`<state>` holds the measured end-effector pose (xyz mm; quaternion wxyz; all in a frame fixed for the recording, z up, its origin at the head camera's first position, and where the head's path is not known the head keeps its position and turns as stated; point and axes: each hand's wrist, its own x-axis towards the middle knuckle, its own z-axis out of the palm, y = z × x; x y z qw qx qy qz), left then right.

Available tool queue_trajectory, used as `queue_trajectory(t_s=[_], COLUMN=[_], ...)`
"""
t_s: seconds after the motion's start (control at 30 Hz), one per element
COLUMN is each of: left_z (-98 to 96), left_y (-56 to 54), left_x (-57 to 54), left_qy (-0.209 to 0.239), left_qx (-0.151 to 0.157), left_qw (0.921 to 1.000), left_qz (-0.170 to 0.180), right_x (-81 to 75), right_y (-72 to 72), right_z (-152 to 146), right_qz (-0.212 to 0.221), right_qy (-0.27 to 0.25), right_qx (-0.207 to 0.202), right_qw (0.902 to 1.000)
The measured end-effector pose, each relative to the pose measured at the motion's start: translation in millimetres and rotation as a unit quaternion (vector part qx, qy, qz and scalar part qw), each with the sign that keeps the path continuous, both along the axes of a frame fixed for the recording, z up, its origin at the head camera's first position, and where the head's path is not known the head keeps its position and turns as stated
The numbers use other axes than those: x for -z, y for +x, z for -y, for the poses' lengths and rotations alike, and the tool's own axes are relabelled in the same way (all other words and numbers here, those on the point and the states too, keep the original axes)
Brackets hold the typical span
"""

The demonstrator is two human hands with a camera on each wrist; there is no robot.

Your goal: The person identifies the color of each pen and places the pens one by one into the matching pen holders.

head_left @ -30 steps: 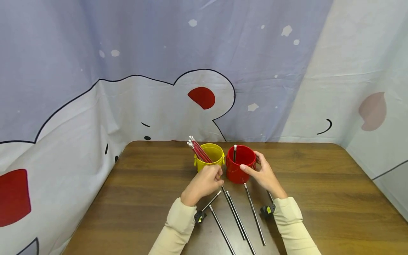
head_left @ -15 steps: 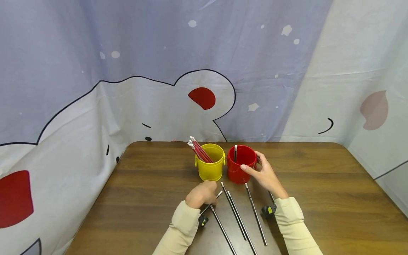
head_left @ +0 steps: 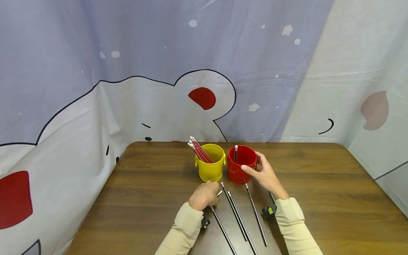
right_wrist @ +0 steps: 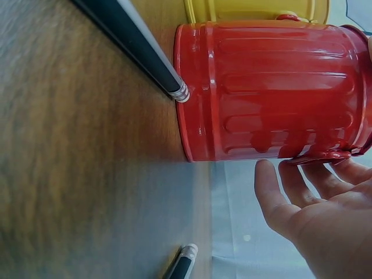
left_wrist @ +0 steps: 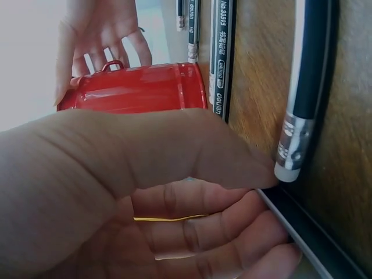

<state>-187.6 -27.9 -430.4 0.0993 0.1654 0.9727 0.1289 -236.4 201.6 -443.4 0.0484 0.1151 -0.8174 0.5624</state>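
My left hand (head_left: pixel 204 195) is low over the table, its thumb and fingertips pinching a black pencil (left_wrist: pixel 314 235) that lies slanted on the wood. The pencil's white eraser end (head_left: pixel 219 193) pokes out beyond the hand; its other end is hidden. My right hand (head_left: pixel 266 176) holds a small red bucket (head_left: pixel 237 174), thumb at the near rim and fingers round the right side by the handle. One black pencil (head_left: pixel 236 153) stands inside that bucket. Left of it is a yellow bucket (head_left: pixel 210 172) with several red pencils (head_left: pixel 200 151) leaning in it.
Several more black pencils lie on the wooden table (head_left: pixel 143 198) before the buckets, including one pencil (head_left: pixel 223 230) near the left hand and another pencil (head_left: pixel 256 216) near the right. A printed curtain (head_left: pixel 153 106) hangs behind the table.
My left hand has come down from in front of the yellow bucket to the slanted black pencil, then shifted slightly right. My right hand has stayed on the red bucket.
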Motion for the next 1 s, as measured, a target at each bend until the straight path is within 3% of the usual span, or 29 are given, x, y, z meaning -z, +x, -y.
queue_trajectory(t_s=[0.27,0.5,0.8,1.0], left_z=[0.4,2.1,5.4,8.6], left_y=[-2.0,-3.5,-1.7,1.7], left_x=[1.3,-0.5,-22.6,-40.0], left_qy=[0.018,0.024,0.066,0.123], left_qx=[0.006,0.024,0.043,0.07], left_qw=[0.9998,0.9993,0.9946,0.9817], left_qz=[0.008,-0.016,-0.068,-0.127], right_x=[-12.8,-28.4,-27.8,-28.8], right_y=[7.3,18.6,18.0,19.2], right_z=[2.7,9.7,11.1,11.4], right_qz=[0.009,0.017,0.013,0.018], right_qy=[-0.018,-0.022,-0.027,-0.025], right_qx=[-0.009,-0.006,-0.009,-0.008], right_qw=[0.9998,0.9996,0.9995,0.9995])
